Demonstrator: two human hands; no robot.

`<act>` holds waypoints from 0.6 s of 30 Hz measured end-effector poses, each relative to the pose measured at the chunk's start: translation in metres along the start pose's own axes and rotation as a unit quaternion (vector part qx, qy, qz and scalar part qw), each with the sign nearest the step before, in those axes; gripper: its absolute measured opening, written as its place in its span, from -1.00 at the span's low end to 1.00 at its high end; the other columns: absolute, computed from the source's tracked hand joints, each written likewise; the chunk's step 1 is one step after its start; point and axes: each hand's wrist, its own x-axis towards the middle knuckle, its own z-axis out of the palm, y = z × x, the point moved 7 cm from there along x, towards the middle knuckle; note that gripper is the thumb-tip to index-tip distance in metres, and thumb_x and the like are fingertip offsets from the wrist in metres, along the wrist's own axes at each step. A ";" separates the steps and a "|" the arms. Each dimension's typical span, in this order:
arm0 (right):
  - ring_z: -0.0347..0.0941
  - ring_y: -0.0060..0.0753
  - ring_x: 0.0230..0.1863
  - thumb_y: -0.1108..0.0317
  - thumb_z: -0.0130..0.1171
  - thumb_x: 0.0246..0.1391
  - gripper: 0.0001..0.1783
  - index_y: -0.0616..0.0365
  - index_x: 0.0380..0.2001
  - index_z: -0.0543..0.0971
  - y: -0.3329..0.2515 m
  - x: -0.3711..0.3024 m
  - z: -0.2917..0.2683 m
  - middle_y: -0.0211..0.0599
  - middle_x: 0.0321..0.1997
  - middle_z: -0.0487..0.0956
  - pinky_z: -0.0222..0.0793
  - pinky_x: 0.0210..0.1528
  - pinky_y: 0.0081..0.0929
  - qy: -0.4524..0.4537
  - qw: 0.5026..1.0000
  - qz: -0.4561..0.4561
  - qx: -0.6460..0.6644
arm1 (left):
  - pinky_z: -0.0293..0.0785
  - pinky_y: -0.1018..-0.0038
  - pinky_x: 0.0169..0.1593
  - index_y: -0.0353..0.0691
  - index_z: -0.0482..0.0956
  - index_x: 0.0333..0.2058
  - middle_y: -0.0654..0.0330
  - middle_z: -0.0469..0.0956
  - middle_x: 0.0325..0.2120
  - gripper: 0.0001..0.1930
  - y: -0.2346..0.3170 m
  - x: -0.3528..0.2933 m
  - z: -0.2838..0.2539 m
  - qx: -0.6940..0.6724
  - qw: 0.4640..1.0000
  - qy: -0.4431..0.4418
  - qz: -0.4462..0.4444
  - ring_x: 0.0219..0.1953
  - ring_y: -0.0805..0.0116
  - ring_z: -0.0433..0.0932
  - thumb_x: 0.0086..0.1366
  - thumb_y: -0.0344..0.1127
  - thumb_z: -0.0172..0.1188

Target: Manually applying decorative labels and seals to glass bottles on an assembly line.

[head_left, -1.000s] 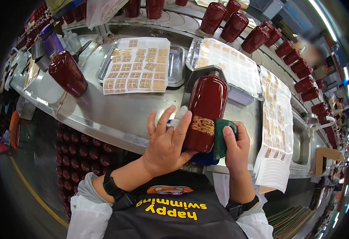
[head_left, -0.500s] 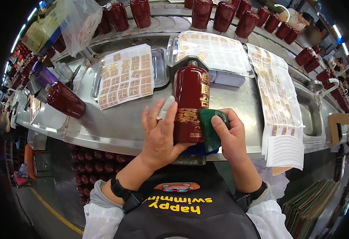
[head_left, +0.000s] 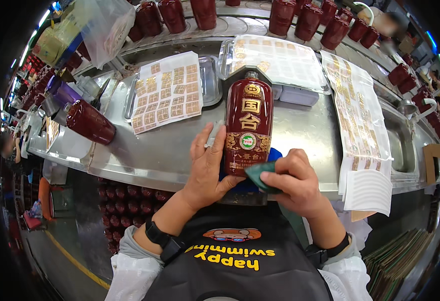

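A dark red glass bottle (head_left: 248, 113) with gold decoration and a round green-and-white emblem lies on a holder, its neck away from me. Blue material (head_left: 276, 155) shows beneath its lower end. My left hand (head_left: 205, 163) grips the bottle's left side, the thumb near its base; a pale, translucent cover sits on one fingertip. Between the thumb and fingers of my right hand (head_left: 297, 183) is a green, flat scraper-like piece (head_left: 261, 176), its edge against or just over the bottle's lower right corner. Whether the two touch I cannot tell.
Gold label sheets (head_left: 167, 93) lie on a metal tray at left, with more on a tray (head_left: 280, 57) behind and a long strip (head_left: 355, 110) at right. Another red bottle (head_left: 90, 122) leans at left. Several bottles line the conveyor (head_left: 230, 25). A sink (head_left: 400, 150) is far right.
The bottle has rolled so its gold front and emblem face up. My right hand has drawn the green piece from the bottle's right side down toward its base. The whole view has shifted slightly.
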 end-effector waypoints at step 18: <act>0.35 -0.57 -0.41 0.37 0.30 0.08 -0.81 0.29 -0.32 0.58 0.046 -0.037 0.013 -0.36 -0.42 0.49 0.25 -0.34 -0.61 0.084 0.911 0.316 0.252 | -0.03 0.34 0.36 -0.45 0.02 0.32 -0.11 0.16 0.28 -0.28 -0.027 0.006 0.015 -0.426 0.892 0.012 -0.149 0.34 0.14 0.13 0.44 0.00 -0.03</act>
